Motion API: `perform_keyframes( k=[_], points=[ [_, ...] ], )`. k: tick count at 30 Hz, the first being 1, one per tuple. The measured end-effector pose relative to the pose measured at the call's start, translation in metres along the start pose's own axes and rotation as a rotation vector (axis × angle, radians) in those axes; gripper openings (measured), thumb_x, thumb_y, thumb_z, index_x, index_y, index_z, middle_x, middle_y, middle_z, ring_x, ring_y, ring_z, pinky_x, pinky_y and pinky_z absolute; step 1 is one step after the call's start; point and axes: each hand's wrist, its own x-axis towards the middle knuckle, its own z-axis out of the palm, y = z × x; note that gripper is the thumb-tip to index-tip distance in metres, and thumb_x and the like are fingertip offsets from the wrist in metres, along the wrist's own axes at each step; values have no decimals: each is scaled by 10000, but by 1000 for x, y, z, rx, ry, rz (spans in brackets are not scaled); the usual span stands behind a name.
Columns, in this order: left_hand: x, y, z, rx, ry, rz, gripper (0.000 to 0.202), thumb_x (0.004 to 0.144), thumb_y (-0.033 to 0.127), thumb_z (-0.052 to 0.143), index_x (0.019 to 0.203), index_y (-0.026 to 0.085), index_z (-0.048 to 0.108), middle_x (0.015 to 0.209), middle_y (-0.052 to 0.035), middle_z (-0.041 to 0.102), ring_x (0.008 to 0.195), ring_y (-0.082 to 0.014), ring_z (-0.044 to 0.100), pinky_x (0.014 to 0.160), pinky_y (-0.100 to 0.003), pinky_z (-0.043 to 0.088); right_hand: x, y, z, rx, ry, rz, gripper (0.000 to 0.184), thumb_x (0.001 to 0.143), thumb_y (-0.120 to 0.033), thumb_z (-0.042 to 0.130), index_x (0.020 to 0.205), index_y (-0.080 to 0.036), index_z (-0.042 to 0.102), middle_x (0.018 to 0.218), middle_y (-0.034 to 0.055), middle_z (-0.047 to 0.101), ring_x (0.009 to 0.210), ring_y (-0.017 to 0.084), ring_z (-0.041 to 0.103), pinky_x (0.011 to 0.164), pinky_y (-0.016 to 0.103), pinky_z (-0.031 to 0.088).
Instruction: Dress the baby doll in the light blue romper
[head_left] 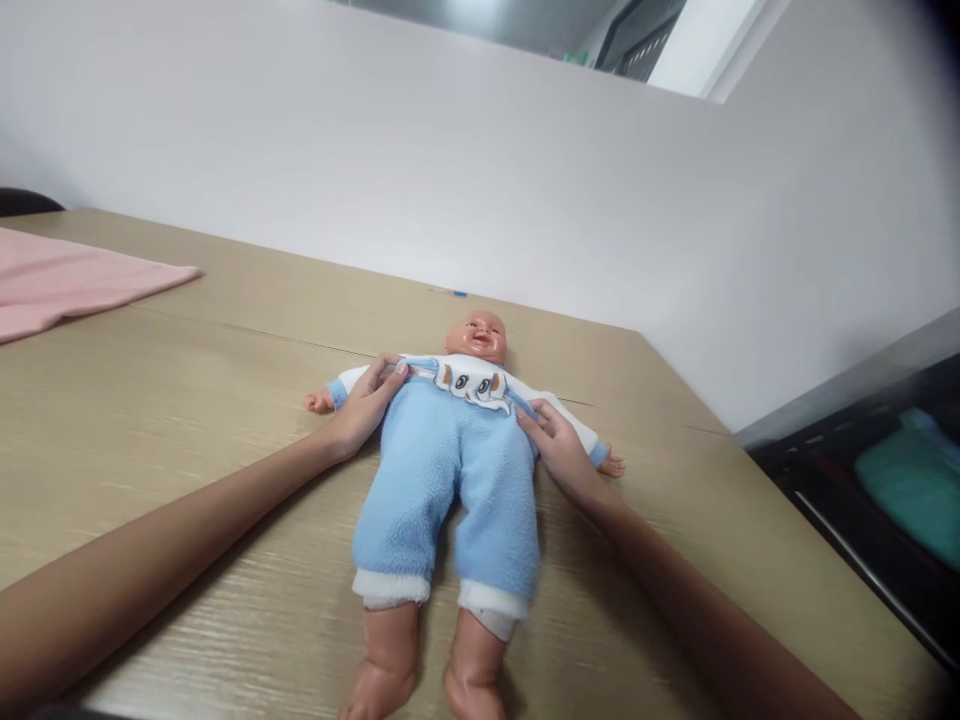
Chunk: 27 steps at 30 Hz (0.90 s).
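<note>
A baby doll (480,340) lies on its back, head away from me and bare feet toward me. It wears a white shirt (555,395) with blue cuffs and a cartoon face on the front, and light blue fleece trousers (427,460) with white cuffs. At the shirt's left side, my left hand (375,395) pinches the blue-edged hem between thumb and fingers. My right hand (553,440) is closed on the hem at the other side. Between them the hem is bunched above the trousers' waist.
A pink cloth (82,280) lies on the wooden table (247,380) at far left. Beyond the doll's head is a small blue-tipped item (459,294). A white wall (375,150) rises behind the table. Past the right edge sits a blurred green thing (911,485) on something dark.
</note>
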Motion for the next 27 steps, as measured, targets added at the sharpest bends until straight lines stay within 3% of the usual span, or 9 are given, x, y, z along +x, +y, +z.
perform_keyframes(
  k=[2, 6, 9, 11, 14, 16, 20, 23, 27],
  points=[
    [-1, 2, 0, 14, 7, -1, 440, 1033, 687, 702, 1138, 262, 655, 1058, 2, 666, 1012, -214, 576, 880, -286, 452, 1, 2, 1, -32, 14, -10, 474, 820, -688, 896, 909, -272, 688, 882, 2, 720, 890, 253, 666, 846, 361, 558],
    [-3, 8, 2, 42, 42, 8, 426, 1035, 681, 696, 1108, 267, 630, 1050, 1, 673, 1004, -219, 578, 851, -295, 450, 3, -4, 9, -63, 188, -113, 368, 888, -567, 816, 1042, -283, 639, 1024, 28, 717, 1051, 270, 675, 981, 397, 555],
    [-5, 10, 6, 63, 64, 56, 416, 1044, 670, 688, 1103, 264, 615, 1025, 1, 677, 990, -217, 586, 858, -301, 449, 20, -22, 23, -155, 289, -260, 295, 942, -481, 722, 1118, -277, 599, 1139, 73, 709, 1102, 277, 683, 1036, 439, 556],
    [-7, 10, 8, 90, 96, 109, 411, 1058, 664, 673, 1106, 260, 615, 1020, -3, 681, 1009, -223, 600, 903, -311, 458, 40, -39, 38, -236, 257, -365, 218, 989, -416, 677, 1132, -274, 594, 1213, 95, 718, 1118, 269, 689, 1059, 443, 560],
    [-11, 12, 10, 155, 166, 169, 396, 1077, 651, 655, 1117, 258, 621, 1022, -11, 674, 1026, -233, 609, 941, -327, 465, 81, -66, 66, -436, -18, -466, 70, 1030, -323, 654, 1037, -254, 661, 1256, 109, 763, 1137, 272, 705, 1106, 457, 557],
    [-14, 14, 10, 198, 204, 207, 383, 1088, 638, 647, 1121, 257, 623, 1001, -11, 644, 984, -230, 597, 921, -337, 462, 110, -80, 87, -590, -283, -419, 34, 998, -258, 703, 985, -228, 713, 1124, 111, 810, 1072, 285, 733, 1110, 492, 557],
    [-19, 19, 13, 269, 221, 327, 367, 1101, 625, 637, 1108, 258, 637, 981, -18, 597, 930, -233, 554, 897, -366, 443, 152, -87, 131, -596, -759, -295, 264, 808, -69, 822, 1028, -214, 804, 1035, 40, 865, 970, 241, 777, 971, 388, 608],
    [-21, 22, 16, 277, 186, 398, 347, 1117, 603, 625, 1062, 261, 633, 957, -23, 594, 906, -237, 540, 881, -381, 445, 162, -76, 159, -588, -913, -299, 260, 711, 10, 765, 842, -209, 813, 828, -51, 821, 857, 194, 739, 952, 352, 580],
    [-20, 21, 17, 277, 144, 437, 335, 1137, 569, 607, 1022, 254, 630, 926, -25, 589, 877, -232, 522, 847, -384, 444, 160, -68, 172, -592, -909, -361, 233, 737, -1, 750, 707, -232, 758, 750, -31, 781, 778, 199, 699, 877, 333, 569]
  ],
)
